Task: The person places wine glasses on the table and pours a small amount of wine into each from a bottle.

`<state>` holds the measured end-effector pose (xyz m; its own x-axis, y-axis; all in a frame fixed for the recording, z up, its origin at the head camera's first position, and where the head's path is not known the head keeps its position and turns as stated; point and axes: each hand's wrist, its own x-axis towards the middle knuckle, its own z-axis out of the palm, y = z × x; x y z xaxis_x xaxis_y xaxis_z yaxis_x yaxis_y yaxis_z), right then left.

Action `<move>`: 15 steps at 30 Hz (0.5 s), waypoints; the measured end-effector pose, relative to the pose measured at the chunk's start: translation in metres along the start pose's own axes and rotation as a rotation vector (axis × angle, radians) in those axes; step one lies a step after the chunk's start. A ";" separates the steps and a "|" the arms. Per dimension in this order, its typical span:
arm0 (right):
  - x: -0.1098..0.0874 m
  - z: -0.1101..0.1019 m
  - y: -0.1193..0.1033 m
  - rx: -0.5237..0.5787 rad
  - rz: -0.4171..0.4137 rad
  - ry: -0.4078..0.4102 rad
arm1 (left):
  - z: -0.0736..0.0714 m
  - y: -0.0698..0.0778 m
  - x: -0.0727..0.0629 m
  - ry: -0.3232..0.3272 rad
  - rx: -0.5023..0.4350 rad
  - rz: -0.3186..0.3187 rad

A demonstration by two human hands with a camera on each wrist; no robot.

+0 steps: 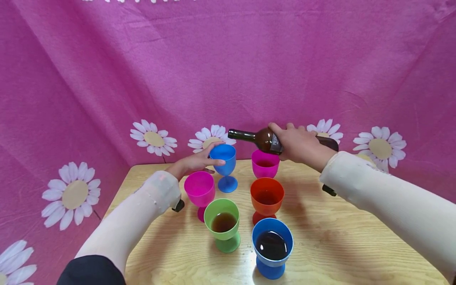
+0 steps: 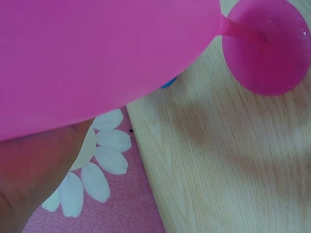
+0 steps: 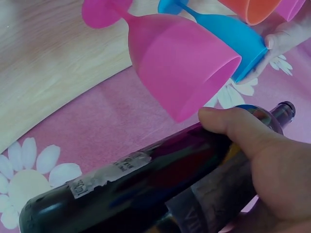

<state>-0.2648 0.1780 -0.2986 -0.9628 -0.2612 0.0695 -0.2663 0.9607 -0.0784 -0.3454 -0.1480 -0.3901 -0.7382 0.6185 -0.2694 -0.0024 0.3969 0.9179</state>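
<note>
At the back of the table, my left hand (image 1: pixel 196 162) holds a light blue goblet (image 1: pixel 228 168) by its bowl, thumb on the near side. No dark liquid shows inside it. My right hand (image 1: pixel 301 145) grips a dark glass wine bottle (image 1: pixel 263 139) round its body. The bottle lies almost level in the air, its neck pointing left, with the mouth just above and right of the light blue goblet's rim. Beneath the bottle stands a pink goblet (image 1: pixel 265 170) with dark liquid. In the right wrist view, the thumb presses along the bottle (image 3: pixel 146 179).
Nearer stand another pink goblet (image 1: pixel 199 189) beside the left wrist, a green goblet (image 1: pixel 228 243), an orange-red goblet (image 1: pixel 267 208) and a darker blue goblet (image 1: pixel 270 269). The last three hold dark liquid. A pink cloth (image 1: pixel 228 71) with daisies hangs behind the wooden table (image 1: pixel 338 229).
</note>
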 end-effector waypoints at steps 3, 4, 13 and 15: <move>0.001 0.001 -0.002 -0.008 0.009 -0.018 | 0.000 0.000 0.000 0.001 0.000 -0.001; 0.001 0.001 -0.003 -0.010 0.009 -0.023 | 0.000 0.000 0.000 0.002 0.000 -0.003; 0.001 0.001 -0.006 -0.062 0.006 -0.036 | 0.001 0.001 0.000 0.007 -0.002 -0.002; 0.001 0.002 -0.007 -0.072 0.001 -0.038 | 0.001 0.000 0.000 0.006 -0.002 0.000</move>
<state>-0.2639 0.1708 -0.2999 -0.9644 -0.2624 0.0313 -0.2628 0.9648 -0.0062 -0.3450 -0.1476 -0.3901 -0.7424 0.6141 -0.2677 -0.0039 0.3957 0.9184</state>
